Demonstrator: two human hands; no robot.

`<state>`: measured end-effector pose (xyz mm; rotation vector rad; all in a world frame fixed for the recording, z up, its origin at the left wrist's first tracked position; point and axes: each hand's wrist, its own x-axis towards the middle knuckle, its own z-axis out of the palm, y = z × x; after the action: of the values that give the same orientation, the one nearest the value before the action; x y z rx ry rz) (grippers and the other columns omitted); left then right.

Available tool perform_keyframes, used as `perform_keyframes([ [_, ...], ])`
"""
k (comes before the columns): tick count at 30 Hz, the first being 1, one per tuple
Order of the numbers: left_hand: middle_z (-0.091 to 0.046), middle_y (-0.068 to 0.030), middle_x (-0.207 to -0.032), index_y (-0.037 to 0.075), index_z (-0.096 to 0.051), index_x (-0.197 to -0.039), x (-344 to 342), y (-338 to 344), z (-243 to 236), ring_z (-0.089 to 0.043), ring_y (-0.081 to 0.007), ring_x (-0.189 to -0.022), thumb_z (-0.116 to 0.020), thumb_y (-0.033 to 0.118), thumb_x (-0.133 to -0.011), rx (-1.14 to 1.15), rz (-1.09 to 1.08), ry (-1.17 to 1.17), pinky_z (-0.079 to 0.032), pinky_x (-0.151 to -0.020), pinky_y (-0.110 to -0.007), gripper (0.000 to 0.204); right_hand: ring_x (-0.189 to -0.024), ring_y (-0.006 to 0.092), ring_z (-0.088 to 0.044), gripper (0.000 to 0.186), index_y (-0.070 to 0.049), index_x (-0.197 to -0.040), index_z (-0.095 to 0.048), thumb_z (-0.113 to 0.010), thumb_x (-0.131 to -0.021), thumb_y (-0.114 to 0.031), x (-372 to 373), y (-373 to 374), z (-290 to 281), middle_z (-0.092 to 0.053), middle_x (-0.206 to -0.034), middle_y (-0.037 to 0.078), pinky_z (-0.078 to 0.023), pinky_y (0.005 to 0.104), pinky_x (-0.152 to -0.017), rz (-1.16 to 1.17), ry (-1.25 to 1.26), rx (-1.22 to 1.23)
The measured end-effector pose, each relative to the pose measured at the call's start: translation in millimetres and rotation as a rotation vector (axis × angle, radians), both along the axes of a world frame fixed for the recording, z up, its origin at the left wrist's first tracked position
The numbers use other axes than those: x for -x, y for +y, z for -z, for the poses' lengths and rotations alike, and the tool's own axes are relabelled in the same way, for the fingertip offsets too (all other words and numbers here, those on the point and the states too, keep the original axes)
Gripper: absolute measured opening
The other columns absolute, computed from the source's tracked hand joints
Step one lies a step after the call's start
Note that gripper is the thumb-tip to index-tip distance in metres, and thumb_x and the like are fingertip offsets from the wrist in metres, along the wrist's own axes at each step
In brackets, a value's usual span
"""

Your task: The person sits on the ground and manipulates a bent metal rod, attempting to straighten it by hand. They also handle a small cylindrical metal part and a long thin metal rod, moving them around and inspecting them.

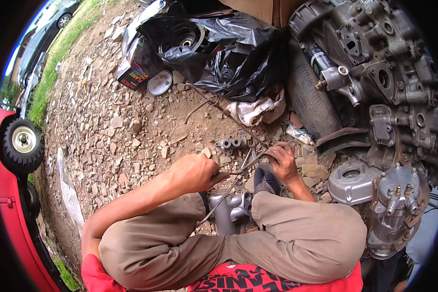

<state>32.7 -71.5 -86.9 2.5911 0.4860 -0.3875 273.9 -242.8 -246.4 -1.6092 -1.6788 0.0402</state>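
I sit on stony ground with my knees drawn up. My left hand (195,171) is closed around the handles of a pair of pliers (236,170), whose jaws point right. My right hand (281,159) pinches a thin metal rod or cable (228,117) that runs up and left across the dirt; the pliers meet it just beside my fingers. Under my hands, between my legs, lies a grey cast metal part (231,209). A small grey twin-bore metal piece (231,143) rests on the stones just beyond my hands.
A large dirty engine block (389,73) stands at the right, with a worn tyre (309,97) leaning on it and grey metal covers (353,182) below. Black plastic bags (228,53), a box and a round lid lie ahead. A red vehicle with a wheel (23,140) is at left.
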Motion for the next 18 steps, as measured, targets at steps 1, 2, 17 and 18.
perform_keyframes([
  [1,-0.060,-0.0212,-0.058,0.001,-0.066,-0.064,-2.0,1.0,-2.4,-0.063,-0.0401,-0.056,-0.060,0.044,-0.092,-0.006,-0.007,-0.009,-0.052,-0.055,-0.048,0.051,-0.100,0.0227,-0.058,0.030,-0.012,-0.098,-0.072,-0.071,-0.069,-0.003,2.7,4.7,-13.2,-0.067,-0.095,0.000,-0.037,0.0380,-0.093,-0.043,-0.016,-0.013],
  [2,-0.060,-0.0204,-0.058,0.001,-0.066,-0.064,-1.7,0.6,-4.6,-0.062,-0.0397,-0.055,-0.061,0.043,-0.092,-0.008,-0.014,-0.013,-0.051,-0.055,-0.048,0.050,-0.100,0.0226,-0.058,0.030,-0.013,-0.097,-0.072,-0.071,-0.069,-0.004,10.5,7.0,-27.3,-0.068,-0.095,0.000,-0.037,0.0378,-0.093,-0.086,-0.027,-0.023],
  [17,-0.058,-0.0208,-0.056,0.002,-0.069,-0.071,-4.1,2.5,-2.9,-0.061,-0.0402,-0.054,-0.062,0.040,-0.092,-0.005,0.025,-0.004,-0.051,-0.053,-0.048,0.044,-0.102,0.0251,-0.060,0.034,-0.009,-0.100,-0.071,-0.070,-0.068,0.000,-10.9,-4.2,1.0,-0.066,-0.101,0.005,-0.041,0.0391,-0.093,-0.028,-0.059,0.016],
  [18,-0.058,-0.0208,-0.056,0.002,-0.069,-0.071,-5.0,2.1,-2.0,-0.061,-0.0401,-0.054,-0.062,0.039,-0.092,-0.009,0.026,-0.013,-0.051,-0.053,-0.048,0.043,-0.102,0.0251,-0.060,0.034,-0.009,-0.100,-0.070,-0.070,-0.067,0.001,-18.9,-4.7,15.8,-0.067,-0.101,0.004,-0.041,0.0395,-0.093,0.025,-0.038,0.037],
])
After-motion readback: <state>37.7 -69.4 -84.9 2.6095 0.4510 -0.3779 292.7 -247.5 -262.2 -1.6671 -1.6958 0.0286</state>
